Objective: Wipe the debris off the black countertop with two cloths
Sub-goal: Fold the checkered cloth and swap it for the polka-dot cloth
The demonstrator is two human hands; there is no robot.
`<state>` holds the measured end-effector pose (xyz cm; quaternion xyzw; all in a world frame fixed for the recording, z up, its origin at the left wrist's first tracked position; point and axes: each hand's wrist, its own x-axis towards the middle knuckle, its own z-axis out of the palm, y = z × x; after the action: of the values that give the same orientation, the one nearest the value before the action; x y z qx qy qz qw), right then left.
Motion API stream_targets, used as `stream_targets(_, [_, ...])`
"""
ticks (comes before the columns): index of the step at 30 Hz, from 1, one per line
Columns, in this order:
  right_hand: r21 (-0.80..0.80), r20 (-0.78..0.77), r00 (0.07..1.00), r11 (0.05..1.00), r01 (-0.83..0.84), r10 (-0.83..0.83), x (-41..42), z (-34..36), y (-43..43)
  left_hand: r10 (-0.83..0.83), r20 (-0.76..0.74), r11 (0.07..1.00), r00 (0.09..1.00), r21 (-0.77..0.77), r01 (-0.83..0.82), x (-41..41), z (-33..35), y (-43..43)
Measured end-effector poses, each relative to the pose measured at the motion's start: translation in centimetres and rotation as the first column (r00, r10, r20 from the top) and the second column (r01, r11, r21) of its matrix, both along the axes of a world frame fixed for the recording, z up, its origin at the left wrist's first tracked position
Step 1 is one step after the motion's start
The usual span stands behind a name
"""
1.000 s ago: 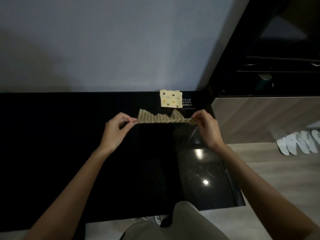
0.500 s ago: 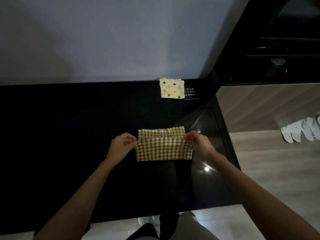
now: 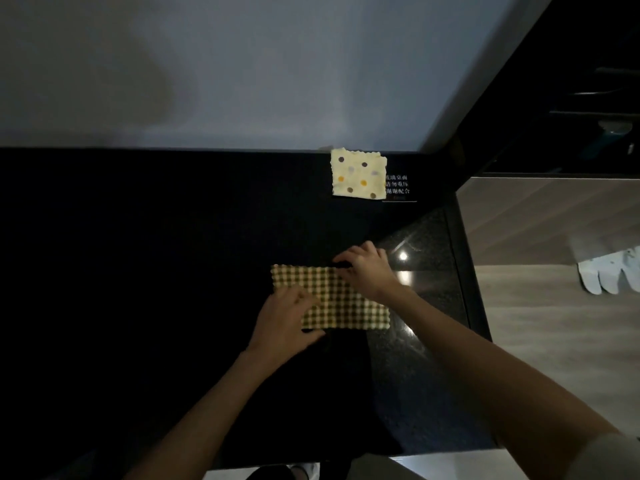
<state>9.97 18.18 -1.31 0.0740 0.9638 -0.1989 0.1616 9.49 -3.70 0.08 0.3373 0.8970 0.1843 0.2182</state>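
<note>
- The green-and-cream checked cloth [image 3: 343,306], held stretched in the air a second ago, now lies folded flat on the black stone countertop [image 3: 156,254], near its right end.
- The left hand [image 3: 282,318] has moved onto the cloth's near-left part with bent fingers; whether it presses or pinches cannot be told.
- The right hand [image 3: 367,270] curls its fingers over the far-right edge, apparently pinching it.
- The cream polka-dot cloth [image 3: 358,176] has stayed untouched by the back wall.
- Judging by this, folding is nearly done and wiping has not yet begun.
</note>
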Motion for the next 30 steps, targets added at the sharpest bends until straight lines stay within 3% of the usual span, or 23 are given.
stream_targets(4, [0.076,0.048,0.998,0.996,-0.044,0.04,-1.6,-0.2,-1.4,0.073,-0.016,0.994,0.997,-0.077,-0.074,3.7,-1.8,1.9])
stream_targets(8, [0.143,0.122,0.992,0.988,-0.056,0.039,-1.6,0.3,-1.6,0.135,-0.117,0.989,0.984,-0.047,-0.142,5.1,-3.0,2.7])
stream_targets(14, [0.002,0.121,0.986,0.994,0.113,-0.112,-0.2,2.4,-1.0,0.177,-0.186,0.984,0.966,0.041,-0.173,4.9,-2.5,2.6])
stream_targets(17, [-0.121,0.106,0.964,0.959,0.256,-0.244,1.0,4.3,0.8,0.24,-0.206,0.962,0.949,0.183,-0.204,4.4,-0.3,1.9])
stream_targets(19, [-0.305,0.104,0.926,0.875,0.377,-0.363,2.2,5.8,2.3,0.272,-0.17,0.932,0.947,0.29,-0.216,3.8,2.0,1.4])
stream_targets(23, [-0.661,0.036,0.87,0.641,0.39,-0.492,6.2,9.5,3.7,0.325,0.009,0.815,0.946,0.504,-0.285,2.5,6.2,1.8])
stream_targets(26, [-0.766,-0.026,0.757,0.5,0.405,-0.653,9.4,11.0,4.4,0.209,0.148,0.765,0.967,0.591,-0.255,1.7,8.4,3.0])
stream_targets(30, [-0.848,-0.036,0.649,0.367,0.383,-0.76,12.0,10.8,5.7,0.089,0.316,0.793,0.944,0.551,-0.26,0.5,10.0,5.9])
